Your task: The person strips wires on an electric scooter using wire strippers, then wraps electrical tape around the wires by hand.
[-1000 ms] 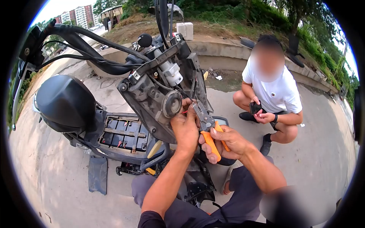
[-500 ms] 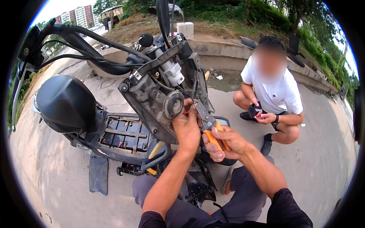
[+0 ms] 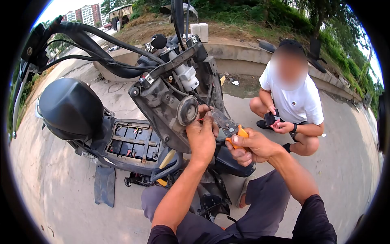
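Near the centre of the frame, our right hand (image 3: 254, 146) grips the orange-handled pliers (image 3: 230, 127), their tip close by the fingers of our left hand (image 3: 202, 140). That hand curls in beside the round horn (image 3: 188, 110), where a red wire (image 3: 200, 120) shows; we cannot tell whether it pinches it. We do best keeping our fingers clear of the blades.

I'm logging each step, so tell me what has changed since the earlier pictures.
The right hand has moved right in the picture with the pliers, which now tilt flatter, more of their orange handles hidden by the hand. Nothing was visibly grasped or released. The left hand stays beside the round disc, and the person in white still squats holding a dark object.
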{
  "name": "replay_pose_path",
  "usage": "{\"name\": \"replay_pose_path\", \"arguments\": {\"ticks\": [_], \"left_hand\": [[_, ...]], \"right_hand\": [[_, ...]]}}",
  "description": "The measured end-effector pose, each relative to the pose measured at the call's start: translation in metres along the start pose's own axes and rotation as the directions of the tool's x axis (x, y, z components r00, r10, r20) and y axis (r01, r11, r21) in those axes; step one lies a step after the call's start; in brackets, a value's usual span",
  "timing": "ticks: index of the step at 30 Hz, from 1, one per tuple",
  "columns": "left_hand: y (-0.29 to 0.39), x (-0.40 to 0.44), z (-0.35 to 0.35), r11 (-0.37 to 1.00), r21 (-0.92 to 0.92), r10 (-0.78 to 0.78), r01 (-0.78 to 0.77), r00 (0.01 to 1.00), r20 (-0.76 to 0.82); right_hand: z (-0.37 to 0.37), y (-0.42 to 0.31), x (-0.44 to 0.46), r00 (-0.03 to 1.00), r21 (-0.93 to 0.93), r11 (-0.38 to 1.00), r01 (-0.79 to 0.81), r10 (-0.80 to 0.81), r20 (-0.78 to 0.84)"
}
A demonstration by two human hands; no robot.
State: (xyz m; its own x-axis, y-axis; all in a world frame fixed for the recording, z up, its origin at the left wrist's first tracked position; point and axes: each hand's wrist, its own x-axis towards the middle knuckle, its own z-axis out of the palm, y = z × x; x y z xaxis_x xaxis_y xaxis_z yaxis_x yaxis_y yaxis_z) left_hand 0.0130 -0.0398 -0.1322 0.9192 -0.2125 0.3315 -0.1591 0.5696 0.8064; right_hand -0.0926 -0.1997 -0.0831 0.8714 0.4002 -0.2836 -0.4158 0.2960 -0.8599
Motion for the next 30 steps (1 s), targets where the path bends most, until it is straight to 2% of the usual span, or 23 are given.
{"name": "replay_pose_path", "arguments": {"ticks": [1, 3, 4, 5, 7, 8, 10, 13, 14, 18, 21, 23, 25, 27, 30], "left_hand": [[0.0, -0.001, -0.001, 1.0, 0.009, 0.0, 0.0, 1.0, 0.004], [0.003, -0.001, 0.001, 0.998, 0.068, -0.005, 0.006, 1.0, -0.01], [0.005, 0.0, 0.003, 0.995, 0.096, -0.007, 0.009, 1.0, -0.017], [0.006, 0.0, 0.004, 0.994, 0.113, 0.002, 0.0, 1.0, -0.013], [0.008, 0.0, 0.004, 0.988, 0.15, 0.021, -0.02, 1.0, -0.001], [0.009, -0.001, 0.004, 0.986, 0.165, 0.016, -0.015, 1.0, -0.001], [0.011, 0.0, 0.004, 0.981, 0.194, 0.006, -0.007, 1.0, 0.004], [0.013, 0.0, 0.004, 0.97, 0.243, -0.017, 0.017, 1.0, -0.001], [0.014, 0.0, 0.004, 0.966, 0.256, -0.026, 0.025, 1.0, 0.0], [0.018, -0.001, 0.004, 0.956, 0.292, -0.036, 0.035, 0.999, -0.003], [0.014, -0.001, 0.002, 0.949, 0.315, -0.024, 0.025, 1.0, -0.009], [0.012, -0.002, 0.003, 0.943, 0.333, -0.014, 0.015, 1.0, -0.006], [0.012, -0.002, 0.003, 0.932, 0.361, 0.01, -0.008, 1.0, -0.002], [0.012, -0.004, 0.003, 0.951, 0.307, 0.021, -0.02, 1.0, 0.001], [0.012, -0.006, 0.0, 0.962, 0.272, 0.014, -0.02, 1.0, 0.026]], "right_hand": [[0.0, -0.012, -0.005, 0.996, -0.113, 0.993, -0.04, 0.031, -0.081], [-0.005, -0.031, -0.012, 0.972, -0.451, 0.888, -0.091, -0.019, -0.234], [-0.001, -0.046, -0.016, 0.954, -0.668, 0.731, -0.14, -0.08, -0.288], [-0.002, -0.058, -0.018, 0.947, -0.752, 0.633, -0.183, -0.091, -0.308], [0.005, -0.08, -0.022, 0.928, -0.947, 0.196, -0.254, -0.225, -0.296], [0.002, -0.086, -0.021, 0.935, -0.978, 0.034, -0.204, -0.288, -0.205], [-0.004, -0.097, -0.022, 0.93, -0.948, -0.297, -0.115, -0.367, 0.002], [0.01, -0.122, -0.021, 0.942, -0.862, -0.461, -0.212, -0.332, -0.055], [0.006, -0.125, -0.019, 0.939, -0.813, -0.558, -0.169, -0.343, 0.04], [0.018, -0.134, -0.017, 0.917, -0.535, -0.824, -0.187, -0.341, 0.205], [0.017, -0.122, -0.015, 0.884, -0.415, -0.878, -0.24, -0.374, 0.28], [0.002, -0.102, -0.013, 0.832, -0.443, -0.856, -0.266, -0.436, 0.343], [-0.009, -0.079, -0.012, 0.799, -0.498, -0.807, -0.318, -0.511, 0.318], [-0.006, -0.074, -0.02, 0.816, -0.68, -0.666, -0.307, -0.552, 0.173], [-0.004, -0.074, -0.028, 0.743, -0.782, -0.579, -0.231, -0.624, 0.242]]}}
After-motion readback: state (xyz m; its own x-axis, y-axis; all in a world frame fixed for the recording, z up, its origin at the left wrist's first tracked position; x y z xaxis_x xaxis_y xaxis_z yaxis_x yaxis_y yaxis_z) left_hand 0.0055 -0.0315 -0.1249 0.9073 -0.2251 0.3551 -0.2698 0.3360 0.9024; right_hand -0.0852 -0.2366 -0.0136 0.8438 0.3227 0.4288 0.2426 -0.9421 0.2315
